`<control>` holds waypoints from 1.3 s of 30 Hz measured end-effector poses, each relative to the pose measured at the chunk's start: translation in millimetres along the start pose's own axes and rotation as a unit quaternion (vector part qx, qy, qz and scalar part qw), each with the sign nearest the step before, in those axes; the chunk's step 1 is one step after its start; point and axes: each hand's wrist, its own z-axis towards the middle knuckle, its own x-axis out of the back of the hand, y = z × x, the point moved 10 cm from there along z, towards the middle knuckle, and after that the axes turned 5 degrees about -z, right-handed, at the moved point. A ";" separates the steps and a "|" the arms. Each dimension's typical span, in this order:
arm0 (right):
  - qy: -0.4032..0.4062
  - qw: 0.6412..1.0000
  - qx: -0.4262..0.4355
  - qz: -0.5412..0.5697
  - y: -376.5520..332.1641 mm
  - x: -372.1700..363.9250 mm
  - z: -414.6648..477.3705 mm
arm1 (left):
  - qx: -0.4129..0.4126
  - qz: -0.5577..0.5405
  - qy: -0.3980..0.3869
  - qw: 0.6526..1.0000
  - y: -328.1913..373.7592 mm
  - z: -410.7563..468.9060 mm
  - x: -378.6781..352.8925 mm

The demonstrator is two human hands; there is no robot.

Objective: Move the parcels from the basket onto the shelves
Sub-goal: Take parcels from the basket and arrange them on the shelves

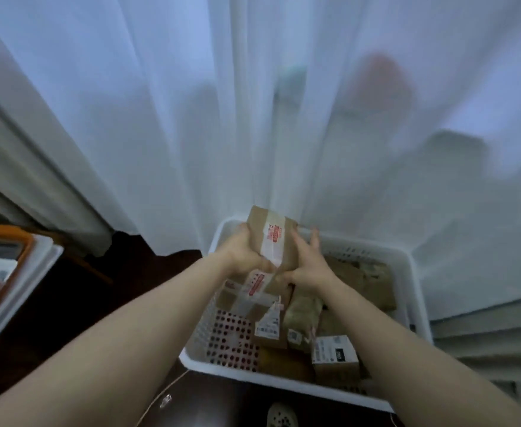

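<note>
A white plastic basket [407, 266] stands on the dark floor and holds several brown cardboard parcels [336, 355] with white labels. Above its far end both my hands hold one brown parcel [279, 238] sealed with white and red tape, tilted upright. My left hand [242, 251] grips its left side, thumb across the front. My right hand [307, 263] holds its right side, fingers spread along the edge and thumb under the lower corner. No shelves are in view.
A white sheer curtain [253, 103] hangs right behind the basket, with dim shapes behind it. At the left edge stands a white and orange framed object [15, 272]. A slipper toe [282, 416] shows on the dark floor [129, 288] near the basket's front.
</note>
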 end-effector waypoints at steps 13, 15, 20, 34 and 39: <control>0.346 0.935 0.062 -0.052 -60.4 119.3 -211.6 | -0.016 -0.092 -0.055 0.994 134.2 -119.1 -47.2; 0.369 0.925 0.058 -0.067 -60.9 131.0 -237.9 | -0.027 -0.126 -0.080 0.988 149.0 -138.7 -59.8; 0.376 0.921 0.036 -0.093 -57.7 139.2 -296.2 | -0.046 -0.085 -0.132 0.986 164.4 -179.3 -94.2; 0.457 0.723 -0.224 0.466 97.7 174.1 -466.2 | -0.428 0.164 -0.018 0.889 250.5 -294.0 -110.4; 0.302 0.720 -0.183 0.598 70.9 148.1 -449.7 | -0.639 0.397 0.074 0.655 262.7 -348.7 -142.2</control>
